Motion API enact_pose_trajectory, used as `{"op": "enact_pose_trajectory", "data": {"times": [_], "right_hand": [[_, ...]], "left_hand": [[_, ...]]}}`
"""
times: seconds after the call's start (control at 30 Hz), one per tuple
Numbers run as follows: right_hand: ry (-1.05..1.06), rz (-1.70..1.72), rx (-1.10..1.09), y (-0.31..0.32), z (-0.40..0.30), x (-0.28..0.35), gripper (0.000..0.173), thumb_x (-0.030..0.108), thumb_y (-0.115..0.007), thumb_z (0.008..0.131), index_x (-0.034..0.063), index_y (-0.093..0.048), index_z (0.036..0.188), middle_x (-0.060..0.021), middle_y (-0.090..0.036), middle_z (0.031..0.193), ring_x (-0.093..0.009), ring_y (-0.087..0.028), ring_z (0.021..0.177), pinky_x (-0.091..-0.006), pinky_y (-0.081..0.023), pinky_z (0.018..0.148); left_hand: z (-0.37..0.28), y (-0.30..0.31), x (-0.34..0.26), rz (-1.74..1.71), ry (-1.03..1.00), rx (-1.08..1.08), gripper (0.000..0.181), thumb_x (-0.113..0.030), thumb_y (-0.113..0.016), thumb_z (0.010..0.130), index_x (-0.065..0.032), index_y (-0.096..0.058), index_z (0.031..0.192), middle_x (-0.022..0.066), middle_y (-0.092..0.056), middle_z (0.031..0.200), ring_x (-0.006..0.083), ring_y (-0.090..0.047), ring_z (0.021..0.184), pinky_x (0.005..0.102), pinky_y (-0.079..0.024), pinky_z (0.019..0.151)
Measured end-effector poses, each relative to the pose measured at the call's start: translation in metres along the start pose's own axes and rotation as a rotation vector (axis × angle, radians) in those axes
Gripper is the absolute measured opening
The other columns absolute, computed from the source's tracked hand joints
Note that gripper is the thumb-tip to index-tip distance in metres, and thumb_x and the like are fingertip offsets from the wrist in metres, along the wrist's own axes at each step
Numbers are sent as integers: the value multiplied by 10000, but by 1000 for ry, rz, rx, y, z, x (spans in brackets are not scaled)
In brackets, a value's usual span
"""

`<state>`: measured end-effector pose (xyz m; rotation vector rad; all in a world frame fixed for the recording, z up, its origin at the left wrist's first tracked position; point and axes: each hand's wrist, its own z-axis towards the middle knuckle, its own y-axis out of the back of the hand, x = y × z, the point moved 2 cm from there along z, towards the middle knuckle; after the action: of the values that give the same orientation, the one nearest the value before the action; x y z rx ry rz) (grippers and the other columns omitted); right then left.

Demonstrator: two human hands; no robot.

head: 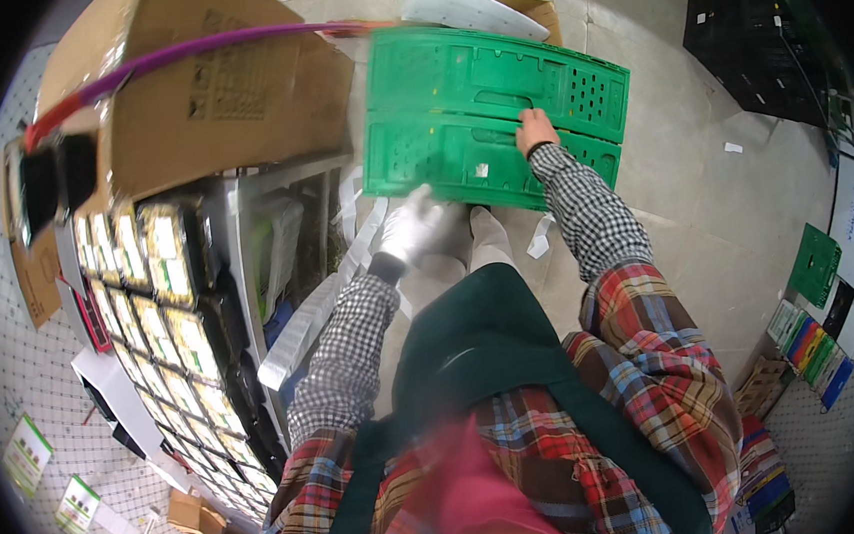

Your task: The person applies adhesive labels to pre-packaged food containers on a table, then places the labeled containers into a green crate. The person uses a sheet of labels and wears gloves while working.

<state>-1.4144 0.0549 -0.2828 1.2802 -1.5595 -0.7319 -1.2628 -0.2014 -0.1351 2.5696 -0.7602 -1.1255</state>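
Note:
A green plastic folding crate [454,129], folded flat or nearly so, lies in front of my feet, with long panels, oblong handle slots and rows of small holes. My right hand [537,130] is bare and has its fingers curled at the handle slot near the crate's middle. My left hand [415,226], in a white glove, is blurred just below the crate's near edge; whether it touches the crate cannot be told. Close to that hand, a long white paper strip [311,325] hangs down. Rows of black trays with clear film and labels [171,264] stand at the left.
A large cardboard box [218,95] stands at the upper left beside a metal table frame. Black crates [749,53] are stacked at the upper right. White sheeting [467,8] lies beyond the green crate. Paper scraps [541,235] lie on the floor.

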Motion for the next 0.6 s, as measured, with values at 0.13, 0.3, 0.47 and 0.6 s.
{"op": "enact_pose_trajectory", "data": {"times": [0.13, 0.3, 0.47, 0.6], "right_hand": [[-3, -226, 452, -6, 53, 15, 447, 171, -546, 841, 60, -407, 1251, -140, -457, 1260, -297, -492, 1126, -409, -469, 901], [351, -410, 303, 95, 79, 26, 260, 154, -582, 708, 112, -590, 965, -132, -643, 887, -316, -631, 800, -436, -511, 652], [414, -304, -172, 199, 138, 11, 140, 220, -622, 763, 108, -604, 846, -82, -626, 849, -306, -622, 774, -437, -505, 634], [342, -47, -394, 207, 144, 1, 221, 216, -684, 742, 152, -576, 924, -43, -578, 916, -284, -607, 790, -417, -495, 631]], "left_hand": [[98, -44, -33, 271, -262, -92, 525, -235, -582, 800, -28, -446, 1263, 190, -531, 1193, 329, -518, 1084, 390, -421, 916], [201, -83, -60, 711, -442, -200, 512, -170, -558, 793, -60, -426, 1276, 154, -541, 1182, 307, -476, 1142, 445, -371, 957], [239, -93, -89, 899, -324, 82, 355, -308, -451, 874, -45, -569, 1082, 157, -604, 1032, 298, -564, 965, 444, -435, 844], [192, -60, -122, 779, -375, 555, 436, -414, -463, 852, -22, -649, 810, 206, -617, 717, 352, -592, 617, 437, -490, 622]]}}
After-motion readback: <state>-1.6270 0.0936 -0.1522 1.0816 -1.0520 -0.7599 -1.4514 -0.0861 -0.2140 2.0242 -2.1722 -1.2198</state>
